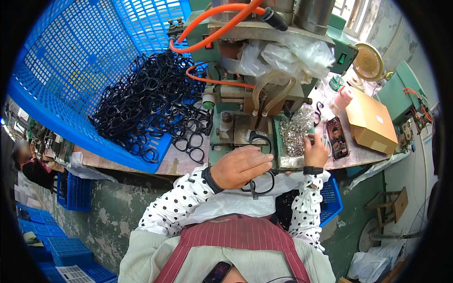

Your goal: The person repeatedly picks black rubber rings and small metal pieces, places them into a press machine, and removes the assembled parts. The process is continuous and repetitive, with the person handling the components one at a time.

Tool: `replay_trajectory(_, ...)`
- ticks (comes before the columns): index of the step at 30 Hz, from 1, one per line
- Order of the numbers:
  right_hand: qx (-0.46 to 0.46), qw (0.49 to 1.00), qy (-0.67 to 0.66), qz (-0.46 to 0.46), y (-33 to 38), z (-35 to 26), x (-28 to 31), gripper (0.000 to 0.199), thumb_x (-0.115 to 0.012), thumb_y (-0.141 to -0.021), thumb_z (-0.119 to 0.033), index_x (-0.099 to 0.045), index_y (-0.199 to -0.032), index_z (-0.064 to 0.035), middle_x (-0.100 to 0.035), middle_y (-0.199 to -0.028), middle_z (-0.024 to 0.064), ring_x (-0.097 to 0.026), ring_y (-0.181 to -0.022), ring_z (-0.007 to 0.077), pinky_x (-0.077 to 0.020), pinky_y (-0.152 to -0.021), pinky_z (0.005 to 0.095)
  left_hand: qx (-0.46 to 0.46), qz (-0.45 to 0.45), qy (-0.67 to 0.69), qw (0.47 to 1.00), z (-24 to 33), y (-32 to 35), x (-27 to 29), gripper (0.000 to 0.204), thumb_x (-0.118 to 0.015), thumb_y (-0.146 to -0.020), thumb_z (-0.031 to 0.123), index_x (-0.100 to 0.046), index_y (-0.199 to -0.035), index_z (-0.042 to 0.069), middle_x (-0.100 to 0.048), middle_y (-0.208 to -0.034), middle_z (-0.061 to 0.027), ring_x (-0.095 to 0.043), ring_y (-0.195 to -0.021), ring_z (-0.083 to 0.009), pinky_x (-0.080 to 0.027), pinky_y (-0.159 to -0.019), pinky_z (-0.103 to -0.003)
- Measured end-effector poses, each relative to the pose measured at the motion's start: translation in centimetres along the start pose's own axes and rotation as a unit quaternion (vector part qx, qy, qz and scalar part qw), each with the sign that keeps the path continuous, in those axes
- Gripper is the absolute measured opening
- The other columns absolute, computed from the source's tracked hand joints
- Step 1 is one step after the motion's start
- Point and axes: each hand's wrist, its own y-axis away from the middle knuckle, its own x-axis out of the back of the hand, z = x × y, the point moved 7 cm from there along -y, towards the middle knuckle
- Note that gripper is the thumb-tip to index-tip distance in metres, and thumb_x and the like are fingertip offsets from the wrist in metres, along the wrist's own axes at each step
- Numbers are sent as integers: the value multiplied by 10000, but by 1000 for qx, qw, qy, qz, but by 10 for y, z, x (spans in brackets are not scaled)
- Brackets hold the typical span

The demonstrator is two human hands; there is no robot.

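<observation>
My left hand (241,167) is closed around a black eyeglass frame (255,194). One rim shows above the fingers by the machine's metal fixture, the other hangs below toward my lap. My fingers cover the middle of the frame. My right hand (315,152) is at the right side of a green tray (291,162) heaped with small shiny metal parts (295,134). Its thumb and fingers are curled together; anything between them is too small to make out. Above the left hand stands the green machine (227,125), with two pale tubes reaching down over its fixture.
A big blue basket (71,129) tilts at the left, spilling black eyeglass frames (146,99) onto the table. At the right lie a phone (337,138), a cardboard box (370,120) and a fan (367,62). Orange hoses (222,12) loop overhead. Another person (35,170) is far left.
</observation>
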Motion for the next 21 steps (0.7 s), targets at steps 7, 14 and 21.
replay_trajectory(7,103,990,-93,27,7,-2,-26,123,-731,-774,-166,-665,-799,-66,-652,-807,98,-629,-755,287,-488,-688,388,1,0,18,1000,0,1,0,390,-597,-822,44,-580,-1212,38,-583,-1273,-133,-597,-1080,-309,-474,-965,-463)
replay_trajectory(14,12,957,-282,62,9,16,-25,87,-675,-854,-64,-693,-935,-38,-709,-819,65,-650,-750,110,-507,-701,254,27,11,-126,992,-9,17,28,390,-703,-824,314,-620,-1150,116,-634,-1144,-90,-622,-894,-243,-456,-771,-401)
replay_trajectory(21,-7,953,-285,102,12,29,-35,141,-711,-838,-94,-695,-971,-48,-712,-803,72,-652,-706,118,-508,-653,259,630,216,-353,657,-173,220,124,371,-653,-860,355,-621,-1028,26,-650,-984,-160,-614,-930,-367,-490,-787,-434)
